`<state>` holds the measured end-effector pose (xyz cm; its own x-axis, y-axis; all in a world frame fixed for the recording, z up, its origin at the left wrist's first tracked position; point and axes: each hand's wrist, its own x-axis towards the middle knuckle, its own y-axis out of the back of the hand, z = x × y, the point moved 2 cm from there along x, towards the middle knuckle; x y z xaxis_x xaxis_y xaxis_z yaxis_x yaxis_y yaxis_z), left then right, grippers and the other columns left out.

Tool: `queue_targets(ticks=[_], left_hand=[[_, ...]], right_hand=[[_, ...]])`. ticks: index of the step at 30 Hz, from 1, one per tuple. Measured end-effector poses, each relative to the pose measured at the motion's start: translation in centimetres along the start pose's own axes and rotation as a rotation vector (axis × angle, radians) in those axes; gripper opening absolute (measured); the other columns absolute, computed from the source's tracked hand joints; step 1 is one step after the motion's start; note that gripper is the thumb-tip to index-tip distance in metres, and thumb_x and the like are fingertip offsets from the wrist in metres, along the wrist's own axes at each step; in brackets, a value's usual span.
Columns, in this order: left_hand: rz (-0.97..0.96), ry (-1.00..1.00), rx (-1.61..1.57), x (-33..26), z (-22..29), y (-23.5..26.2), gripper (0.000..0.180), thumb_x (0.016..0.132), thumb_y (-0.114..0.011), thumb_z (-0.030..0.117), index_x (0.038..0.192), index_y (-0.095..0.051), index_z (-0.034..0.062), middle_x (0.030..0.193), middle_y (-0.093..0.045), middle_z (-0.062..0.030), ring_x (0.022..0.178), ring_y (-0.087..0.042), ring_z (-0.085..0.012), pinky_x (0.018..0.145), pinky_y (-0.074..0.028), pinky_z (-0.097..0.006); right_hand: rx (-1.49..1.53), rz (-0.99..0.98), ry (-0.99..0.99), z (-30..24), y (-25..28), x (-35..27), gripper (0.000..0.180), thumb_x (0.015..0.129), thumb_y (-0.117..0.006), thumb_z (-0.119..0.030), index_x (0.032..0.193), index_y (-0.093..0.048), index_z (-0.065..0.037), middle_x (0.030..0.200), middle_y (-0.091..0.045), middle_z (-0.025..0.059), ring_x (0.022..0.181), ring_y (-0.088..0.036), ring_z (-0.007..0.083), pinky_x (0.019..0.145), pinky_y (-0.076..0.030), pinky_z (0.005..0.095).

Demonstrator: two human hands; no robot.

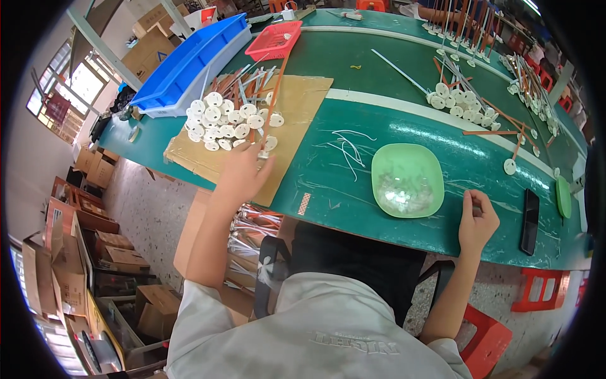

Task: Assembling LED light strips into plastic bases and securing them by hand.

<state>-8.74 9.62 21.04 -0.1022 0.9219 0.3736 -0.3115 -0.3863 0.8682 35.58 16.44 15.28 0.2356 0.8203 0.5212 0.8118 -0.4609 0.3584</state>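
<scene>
My left hand is closed around the lower end of a long brown stick, close to the round white disc at its foot. The stick rises at a slant over a piece of cardboard. Beside that hand lies a pile of white perforated discs with brown and grey sticks on them. My right hand rests at the table's near edge with its fingers curled in, and nothing shows in it. To its left stands a light green bowl containing small clear pieces that I cannot make out.
Thin white strips lie on the green table. A blue bin and a red basket stand far left. More disc-ended sticks lie far right. A black phone is right of my right hand.
</scene>
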Motion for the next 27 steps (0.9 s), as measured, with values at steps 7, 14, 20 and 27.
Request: queue_targets(ticks=[7,14,20,27], left_hand=[[-0.027,-0.034,0.267,3.6,1.0,-3.4,0.034,0.083,-0.07,0.031,0.087,-0.064,-0.0026,0.077,-0.063,-0.0207,0.075,-0.064,-0.0369,0.066,-0.051,-0.044],[-0.025,0.141,0.56,5.8,2.8,-3.9,0.04,0.076,-0.074,0.043,0.084,-0.065,0.0058,0.075,-0.065,-0.0121,0.068,-0.067,-0.0307,0.058,-0.053,-0.042],[-0.006,0.133,0.652,7.1,1.1,-4.3,0.046,0.076,-0.073,0.046,0.099,-0.067,0.0072,0.078,-0.067,-0.0122,0.069,-0.068,-0.0309,0.058,-0.054,-0.042],[0.318,-0.131,0.196,2.7,4.6,-3.8,0.033,0.074,-0.08,0.026,0.096,-0.066,0.005,0.071,-0.063,-0.0076,0.058,-0.06,-0.0225,0.051,-0.045,-0.034]], right_hand=[[-0.041,-0.118,0.063,-0.4,-0.3,-0.3,0.006,0.085,-0.067,-0.002,0.089,-0.066,0.003,0.076,-0.065,0.005,0.063,-0.057,0.0079,0.057,-0.046,0.0228],[-0.016,-0.118,0.038,-0.7,-0.1,-0.1,0.005,0.082,-0.069,-0.002,0.086,-0.067,0.001,0.076,-0.067,0.0083,0.064,-0.06,0.0126,0.054,-0.045,0.0244],[-0.033,-0.121,0.061,-1.3,0.1,0.1,0.005,0.079,-0.07,-0.001,0.084,-0.067,0.0,0.073,-0.066,0.0076,0.057,-0.058,0.0136,0.05,-0.043,0.0252],[-0.037,-0.126,0.046,-1.5,0.0,0.2,0.005,0.078,-0.071,-0.001,0.081,-0.067,0.0,0.071,-0.066,0.0071,0.051,-0.055,0.0127,0.048,-0.042,0.0249]])
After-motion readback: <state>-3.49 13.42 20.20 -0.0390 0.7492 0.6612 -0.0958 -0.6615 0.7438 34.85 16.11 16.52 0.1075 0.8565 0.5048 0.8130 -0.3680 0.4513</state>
